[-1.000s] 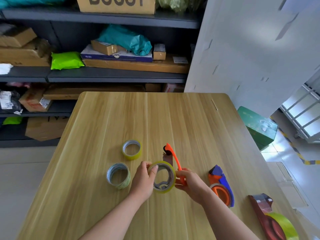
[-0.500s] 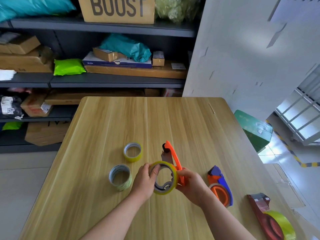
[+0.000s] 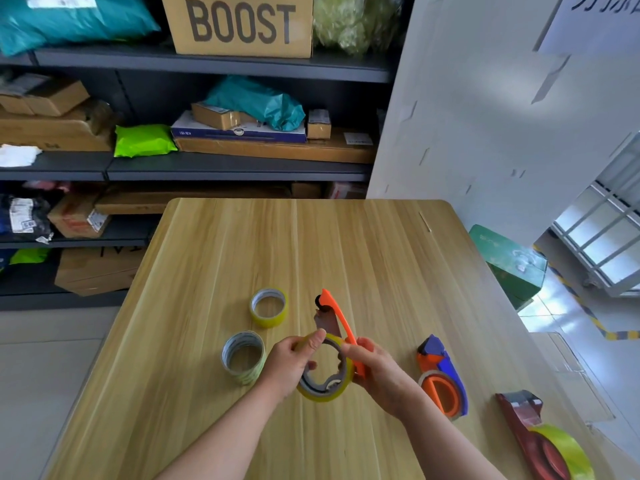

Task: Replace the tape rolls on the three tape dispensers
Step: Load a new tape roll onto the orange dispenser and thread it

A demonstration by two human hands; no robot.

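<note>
While gripping the orange dispenser (image 3: 337, 315) in the right hand (image 3: 379, 374), pinching the yellow roll (image 3: 327, 395) in the left hand (image 3: 289, 363); apparently seating it, needing squaring next.

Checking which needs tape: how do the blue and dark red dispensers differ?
The blue dispenser shows an orange wheel without yellow tape; the dark red dispenser carries a thick yellow roll. The blue one lies farther up the table than the red one. Both lie untouched.
</note>
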